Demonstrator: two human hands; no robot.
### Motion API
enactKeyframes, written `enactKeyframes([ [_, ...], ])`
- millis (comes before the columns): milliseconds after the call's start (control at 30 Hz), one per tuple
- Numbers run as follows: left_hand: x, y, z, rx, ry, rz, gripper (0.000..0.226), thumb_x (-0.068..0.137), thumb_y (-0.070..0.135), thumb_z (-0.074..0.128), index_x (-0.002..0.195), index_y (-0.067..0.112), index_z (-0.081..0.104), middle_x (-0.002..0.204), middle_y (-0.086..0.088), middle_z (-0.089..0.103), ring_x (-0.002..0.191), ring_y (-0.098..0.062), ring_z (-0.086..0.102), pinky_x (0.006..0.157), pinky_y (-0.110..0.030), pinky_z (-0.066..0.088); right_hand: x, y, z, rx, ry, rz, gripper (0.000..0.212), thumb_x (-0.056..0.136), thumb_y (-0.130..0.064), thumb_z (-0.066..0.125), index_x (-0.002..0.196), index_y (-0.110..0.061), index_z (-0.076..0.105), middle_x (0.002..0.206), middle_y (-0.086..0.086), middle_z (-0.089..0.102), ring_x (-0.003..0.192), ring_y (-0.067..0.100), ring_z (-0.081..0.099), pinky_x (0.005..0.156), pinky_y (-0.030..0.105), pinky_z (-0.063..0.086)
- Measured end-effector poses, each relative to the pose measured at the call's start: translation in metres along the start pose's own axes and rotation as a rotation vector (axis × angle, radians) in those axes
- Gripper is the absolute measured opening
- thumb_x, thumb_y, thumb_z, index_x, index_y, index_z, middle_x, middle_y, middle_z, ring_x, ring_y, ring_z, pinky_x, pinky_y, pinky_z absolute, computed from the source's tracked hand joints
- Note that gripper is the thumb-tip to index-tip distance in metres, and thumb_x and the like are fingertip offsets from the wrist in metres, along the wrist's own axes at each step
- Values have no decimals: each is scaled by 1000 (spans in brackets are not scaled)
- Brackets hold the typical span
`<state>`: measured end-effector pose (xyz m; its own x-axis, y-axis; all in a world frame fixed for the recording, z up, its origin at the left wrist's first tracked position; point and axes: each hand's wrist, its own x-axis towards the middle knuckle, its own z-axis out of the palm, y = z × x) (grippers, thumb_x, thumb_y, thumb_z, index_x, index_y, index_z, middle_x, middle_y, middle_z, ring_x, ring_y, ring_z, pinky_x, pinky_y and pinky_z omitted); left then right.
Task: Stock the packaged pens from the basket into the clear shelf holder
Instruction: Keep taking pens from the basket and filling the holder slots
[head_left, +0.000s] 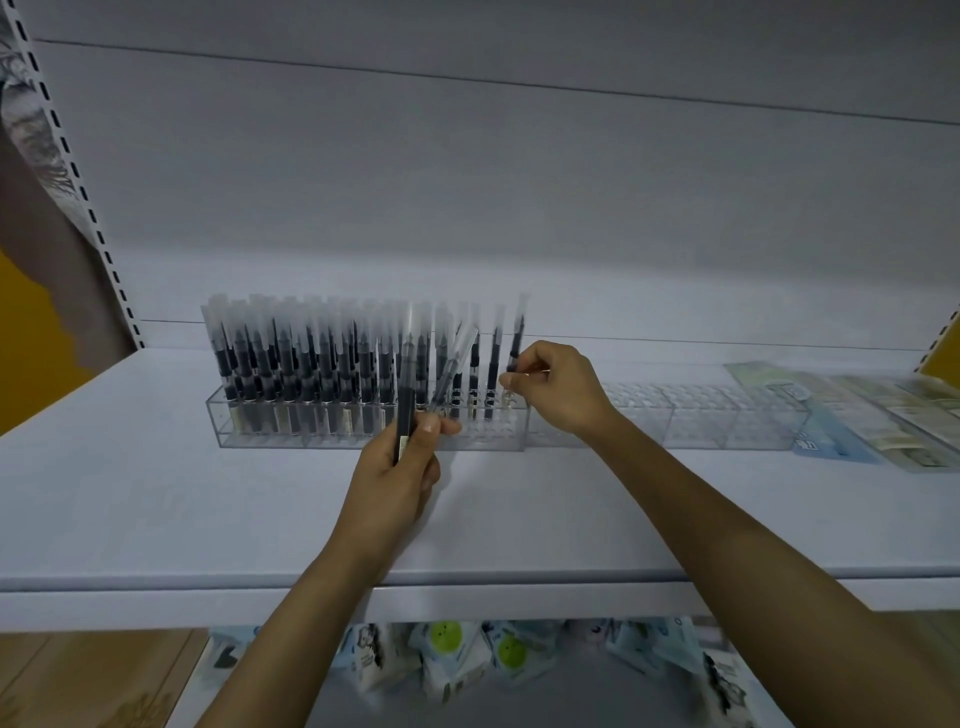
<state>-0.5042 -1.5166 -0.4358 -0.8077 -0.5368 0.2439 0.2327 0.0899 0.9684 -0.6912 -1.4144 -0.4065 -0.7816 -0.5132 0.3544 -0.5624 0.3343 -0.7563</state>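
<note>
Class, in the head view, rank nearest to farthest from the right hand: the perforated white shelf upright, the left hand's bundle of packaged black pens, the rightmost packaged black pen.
1. Rightmost packaged black pen, pinched by the right hand.
2. Bundle of packaged black pens, in the left hand, centre.
3. Perforated white shelf upright, far left.

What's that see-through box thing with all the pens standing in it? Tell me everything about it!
The clear holder is a long, see-through plastic box with rows of small holes on top. It lies level on the white shelf. Packaged pens stand upright in it, filling the left and middle; the right end holds few. The right hand pinches one pen at that end. An empty holder sits right beside it.
</note>
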Motion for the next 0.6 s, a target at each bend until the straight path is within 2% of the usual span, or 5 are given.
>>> enactKeyframes([
  [100,0,0,0,-3,-6,-2,33,93,40,43,94,16,65,54,1,26,44,-7,23,41,-18,19,-2,0,0,-11,-3,-24,12,83,-22,72,90,-14,65,92,-6,66,89,9,59,77,19,44],
  [167,-1,1,0,-5,-7,-1,34,91,42,44,93,17,66,54,1,27,44,-7,23,41,-18,19,-3,0,-1,-4,3,-31,14,83,-23,72,92,-15,65,88,-8,64,83,6,58,71,13,42],
  [433,-1,0,0,-11,-9,-8,33,92,41,44,93,17,66,54,0,27,44,-8,23,41,-20,18,0,5,0,-6,19,-41,12,83,-22,73,83,-15,63,79,-8,62,76,8,58,67,15,41],
  [533,0,1,0,3,-12,-7,33,92,42,44,93,17,66,54,0,28,44,-8,24,42,-21,19,-2,4,-2,23,-2,-38,19,80,-24,76,90,-16,62,86,-9,63,81,7,59,69,12,43],
  [600,-2,2,0,2,-14,3,35,90,44,44,93,17,66,54,1,29,44,-8,25,42,-20,21,-7,0,-6,96,64,-85,25,80,-23,76,98,-18,58,94,-9,63,88,5,59,76,12,46],
])
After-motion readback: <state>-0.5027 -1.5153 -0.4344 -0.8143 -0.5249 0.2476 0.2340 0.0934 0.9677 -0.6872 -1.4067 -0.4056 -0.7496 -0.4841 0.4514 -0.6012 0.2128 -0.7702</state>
